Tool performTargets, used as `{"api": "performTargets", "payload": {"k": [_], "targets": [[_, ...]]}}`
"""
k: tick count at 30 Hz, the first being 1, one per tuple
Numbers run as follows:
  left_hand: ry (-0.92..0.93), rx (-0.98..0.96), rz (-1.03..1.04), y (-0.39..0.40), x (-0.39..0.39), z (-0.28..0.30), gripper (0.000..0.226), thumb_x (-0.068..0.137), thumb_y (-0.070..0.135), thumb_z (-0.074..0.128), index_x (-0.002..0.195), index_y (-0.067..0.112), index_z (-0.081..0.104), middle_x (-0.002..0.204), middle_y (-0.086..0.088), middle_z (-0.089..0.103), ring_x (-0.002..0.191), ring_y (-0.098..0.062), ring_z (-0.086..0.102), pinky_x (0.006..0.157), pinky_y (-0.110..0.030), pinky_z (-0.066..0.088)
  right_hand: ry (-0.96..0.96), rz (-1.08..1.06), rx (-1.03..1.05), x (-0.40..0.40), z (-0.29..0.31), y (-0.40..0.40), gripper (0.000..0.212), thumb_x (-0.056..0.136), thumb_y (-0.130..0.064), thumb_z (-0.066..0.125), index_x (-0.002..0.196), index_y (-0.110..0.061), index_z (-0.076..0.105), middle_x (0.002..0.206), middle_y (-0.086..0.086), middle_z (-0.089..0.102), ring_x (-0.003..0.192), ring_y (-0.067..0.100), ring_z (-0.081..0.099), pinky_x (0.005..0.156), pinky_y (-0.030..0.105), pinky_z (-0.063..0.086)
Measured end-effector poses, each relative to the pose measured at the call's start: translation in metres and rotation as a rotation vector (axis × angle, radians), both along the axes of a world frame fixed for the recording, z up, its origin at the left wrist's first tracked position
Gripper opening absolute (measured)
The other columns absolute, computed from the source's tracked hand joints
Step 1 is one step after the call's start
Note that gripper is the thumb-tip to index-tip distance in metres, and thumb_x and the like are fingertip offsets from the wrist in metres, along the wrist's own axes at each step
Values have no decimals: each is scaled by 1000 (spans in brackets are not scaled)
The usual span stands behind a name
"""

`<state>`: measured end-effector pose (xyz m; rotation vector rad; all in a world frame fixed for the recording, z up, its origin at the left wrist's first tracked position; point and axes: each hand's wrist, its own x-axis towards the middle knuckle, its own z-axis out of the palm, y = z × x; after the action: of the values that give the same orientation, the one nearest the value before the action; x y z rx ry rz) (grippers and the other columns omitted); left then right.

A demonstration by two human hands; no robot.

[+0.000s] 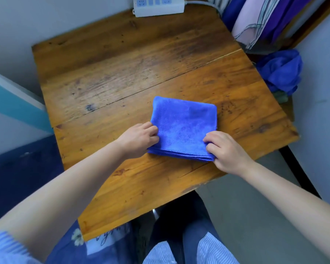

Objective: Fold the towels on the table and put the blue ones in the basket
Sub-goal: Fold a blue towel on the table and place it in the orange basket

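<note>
You get soft, even daylight, no hard shadows. Faint dull sheen on table near far side; no harsh glare. Small soft shadows under your hands at blue towel edge. Wide-angle lens bends table edges and walls outward toward corners. Your forearms loom large at bottom. Overall slightly soft; towel nap smeared, power strip at top blurry.
</note>
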<state>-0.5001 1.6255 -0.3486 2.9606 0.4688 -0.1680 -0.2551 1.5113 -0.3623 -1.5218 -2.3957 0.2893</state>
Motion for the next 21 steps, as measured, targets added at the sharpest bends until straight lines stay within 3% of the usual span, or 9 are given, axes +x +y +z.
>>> {"api": "performTargets", "payload": {"k": [5,7,9,11,16,19,21], "targets": [[65,25,91,-7,-9,-15,27,44,7,82,65,9,65,73,-9,66,65,-24,64,50,-22,50,-54,44,-21,-8,-11,-7,13,54,10,49,59,2,57,78,18,67,73,34,66,68,36,54],[100,32,167,-10,-13,-23,22,62,6,71,84,7,66,95,-12,65,87,-27,62,65,-28,50,-91,51,-42,-9,-16,-9,21,44,13,64,61,2,59,81,19,67,76,35,67,70,39,55],[215,6,229,-11,-16,-32,29,80,8,51,108,7,57,122,-11,52,115,-26,48,84,-34,43,-99,42,-64,-8,-21,-10,27,41,14,69,64,3,60,85,21,68,80,35,67,74,42,55],[261,-46,299,-14,-18,-33,33,84,8,42,115,8,52,130,-9,45,121,-24,40,89,-34,38,-107,57,-60,-6,-22,-11,22,47,14,64,65,3,60,88,21,67,83,36,67,77,44,55],[-126,-237,746,-13,-5,-27,26,84,3,48,109,1,55,115,-15,55,106,-31,49,81,-37,43,-150,48,-34,3,-19,-6,23,51,13,58,67,-3,66,90,16,70,87,31,68,82,52,49],[-312,-466,1162,6,20,-23,32,91,20,50,120,5,49,116,-9,57,108,-24,53,84,-31,41,-71,-54,27,7,-13,17,29,63,3,40,70,1,68,84,17,70,81,32,69,77,51,52],[-425,-682,1330,23,37,-23,40,91,28,51,125,7,45,110,-6,58,96,-19,54,77,-28,41,-62,-191,42,5,-8,35,23,64,4,49,76,4,69,85,19,70,82,35,69,76,50,52]]}}
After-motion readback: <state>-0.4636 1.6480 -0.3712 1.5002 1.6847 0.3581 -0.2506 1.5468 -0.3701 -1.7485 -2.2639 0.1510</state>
